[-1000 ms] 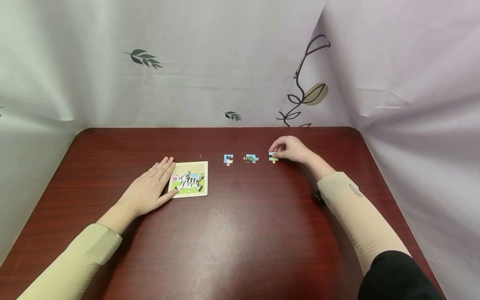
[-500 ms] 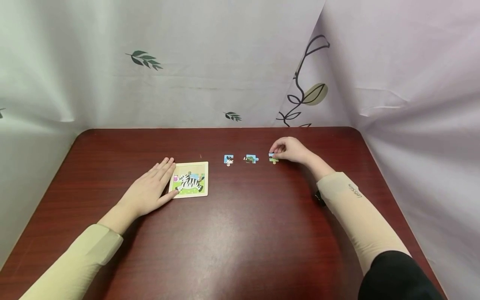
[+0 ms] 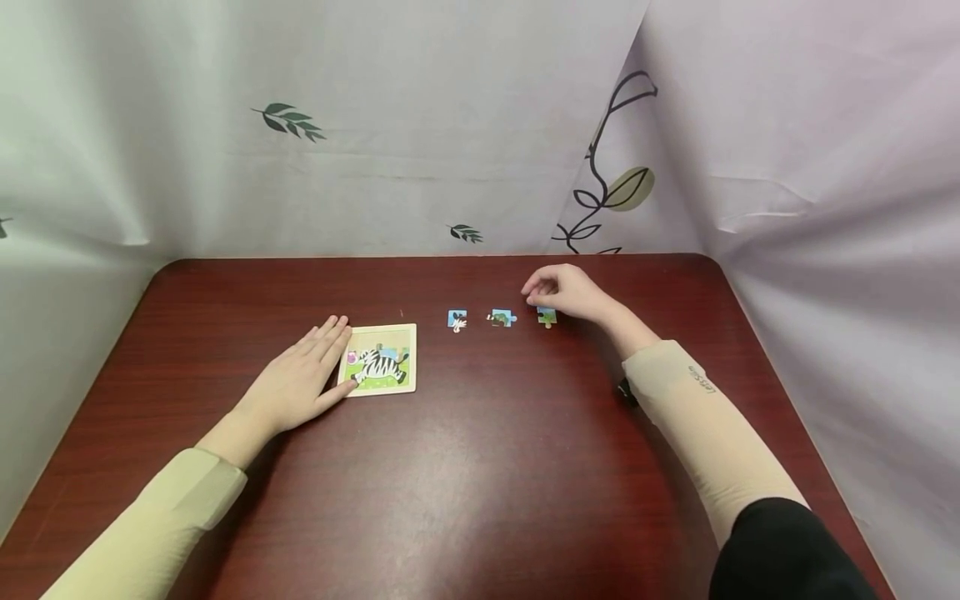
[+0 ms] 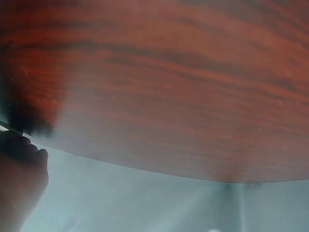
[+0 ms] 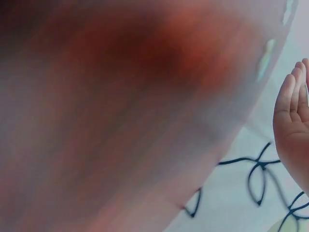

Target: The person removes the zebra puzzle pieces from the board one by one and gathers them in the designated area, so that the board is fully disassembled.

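I read the right hand as released: its fingers bend loosely and grasp nothing, the thumb just above the upper edge of the green-and-blue piece. From the head camera I cannot tell whether the thumb touches it, and the hand hides that piece's top. My right wrist feed cuts the hand at its edge and smears the near tabletop; two pale slivers there are too edge-on for me to identify.

The left hand lies flat, fingers straight and unclenched along the left side of the square puzzle frame, thumb over its lower left corner. That covers part of the border. In the left wrist feed I get only a shadowed bit of hand in the corner.

The frame has a pale, wood-like rim around a zebra picture, with plain tan showing along the top. Right of it, well apart, lie the zebra-head piece and the blue piece with a green shape, both flat with knobbed edges; their print is too small for me to read fully.

Beneath everything is a glossy red-brown table with streaked grain. Beyond its rounded corners hangs creased pale cloth with leaf prints. Beige sleeves run off my view, the right one meeting black fabric.
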A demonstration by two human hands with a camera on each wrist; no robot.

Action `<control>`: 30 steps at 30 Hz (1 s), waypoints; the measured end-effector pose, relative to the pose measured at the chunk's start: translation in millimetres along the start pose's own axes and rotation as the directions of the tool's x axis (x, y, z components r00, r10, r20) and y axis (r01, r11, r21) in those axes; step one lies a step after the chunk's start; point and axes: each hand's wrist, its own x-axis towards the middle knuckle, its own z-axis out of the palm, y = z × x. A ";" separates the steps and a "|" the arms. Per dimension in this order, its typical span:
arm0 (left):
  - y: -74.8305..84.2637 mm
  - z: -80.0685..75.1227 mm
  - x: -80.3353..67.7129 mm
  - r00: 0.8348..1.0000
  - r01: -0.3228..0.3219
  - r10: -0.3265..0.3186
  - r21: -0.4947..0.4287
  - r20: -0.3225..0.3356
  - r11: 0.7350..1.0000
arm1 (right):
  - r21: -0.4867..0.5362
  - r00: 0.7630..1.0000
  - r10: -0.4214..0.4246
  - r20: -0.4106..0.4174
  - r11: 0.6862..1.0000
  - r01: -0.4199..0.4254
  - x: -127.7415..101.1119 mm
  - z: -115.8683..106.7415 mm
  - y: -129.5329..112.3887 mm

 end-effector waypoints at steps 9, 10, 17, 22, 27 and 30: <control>-1.3 -2.6 0.4 1.000 0.006 -0.006 0.002 0.010 1.000 | 0.026 0.993 -0.103 0.052 0.994 0.101 22.4 25.9 -43.0; -1.8 -2.7 -0.1 1.000 0.006 -0.006 0.002 0.011 1.000 | 0.034 0.992 -0.114 0.057 0.993 0.112 24.9 29.8 -47.7; -4.6 -1.9 -2.3 1.000 -0.004 0.004 0.009 0.007 1.000 | 0.106 0.979 -0.173 0.106 0.981 0.162 41.8 57.7 -75.7; -5.0 -1.5 -3.1 1.000 -0.010 0.010 0.007 -0.009 1.000 | 0.154 0.969 -0.199 0.143 0.972 0.177 49.9 75.4 -92.0; -5.5 -0.7 -5.0 1.000 -0.014 0.014 0.009 -0.017 1.000 | 0.172 0.962 -0.207 0.176 0.969 0.177 57.0 93.1 -104.9; -5.4 -0.5 -6.1 1.000 -0.012 0.012 0.004 -0.014 1.000 | 0.173 0.956 -0.219 0.197 0.967 0.186 61.1 103.7 -110.3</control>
